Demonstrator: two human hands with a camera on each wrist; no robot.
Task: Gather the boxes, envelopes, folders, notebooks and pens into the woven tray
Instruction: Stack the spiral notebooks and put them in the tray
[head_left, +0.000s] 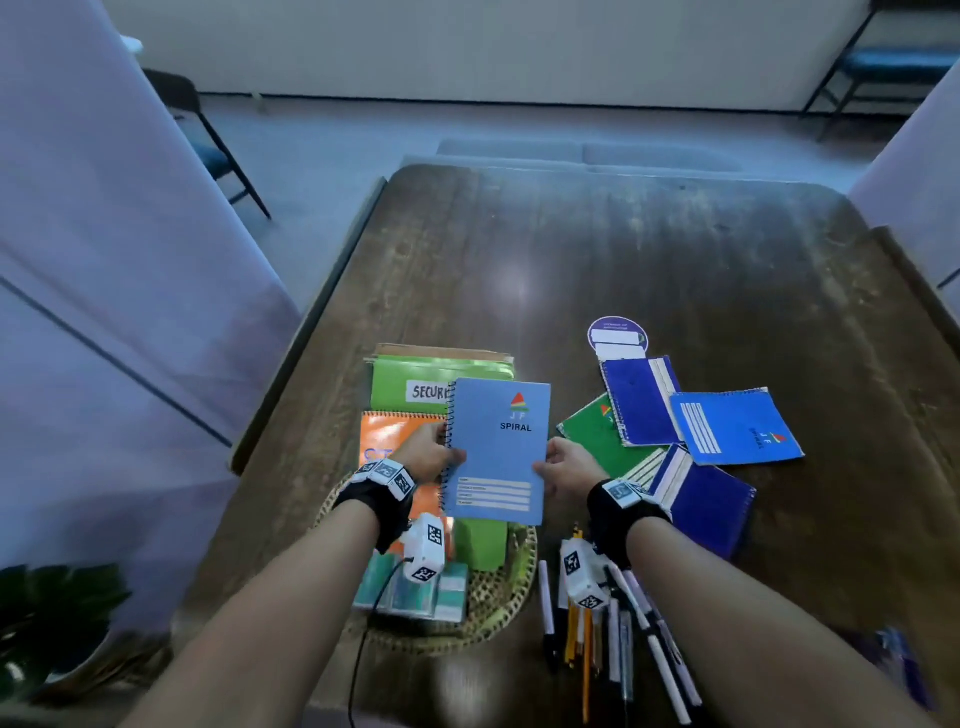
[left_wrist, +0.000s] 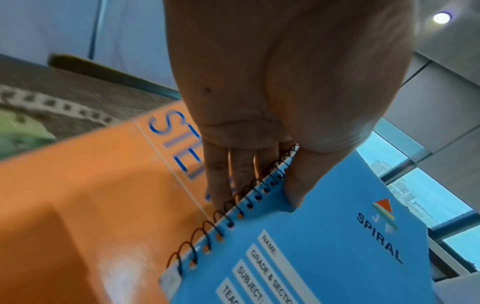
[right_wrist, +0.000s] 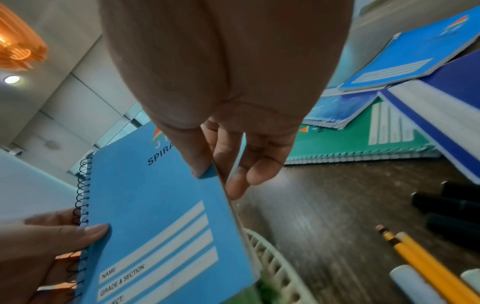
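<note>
Left hand (head_left: 426, 451) pinches light-blue spiral notebook (head_left: 497, 451) at coil edge, right hand (head_left: 570, 466) pinches free edge; held above woven tray (head_left: 506, 597), far tabletop (head_left: 649, 260) open

- Dark wooden table (head_left: 649, 249) sitting on grey floor (head_left: 332, 135).
- Black-framed chairs (head_left: 218, 150) standing by pale wall (head_left: 493, 41).
- Ceiling spotlight (left_wrist: 441, 17) glowing.

spiral notebook (head_left: 497, 450) above the woven tray (head_left: 511, 597), pens (head_left: 613, 634) right of it, 4 notebooks (head_left: 691, 431) behind them
</note>
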